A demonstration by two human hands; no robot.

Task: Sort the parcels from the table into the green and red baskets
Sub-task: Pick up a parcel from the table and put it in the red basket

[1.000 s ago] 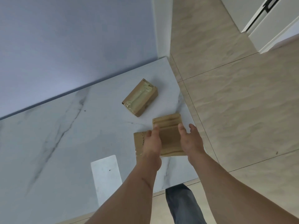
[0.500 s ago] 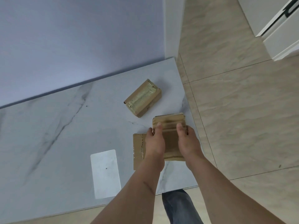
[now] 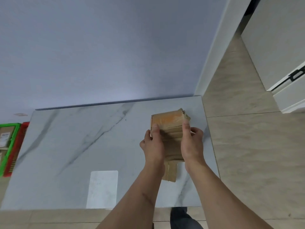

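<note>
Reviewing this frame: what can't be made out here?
- Baskets: the green basket and red basket are cut off by the head view's left edge; contents mostly unseen.
- Flat parcel on the table: largely hidden under the held parcel and both wrists.
- Held parcel: no label readable; left hand and right hand cover its sides.
</note>
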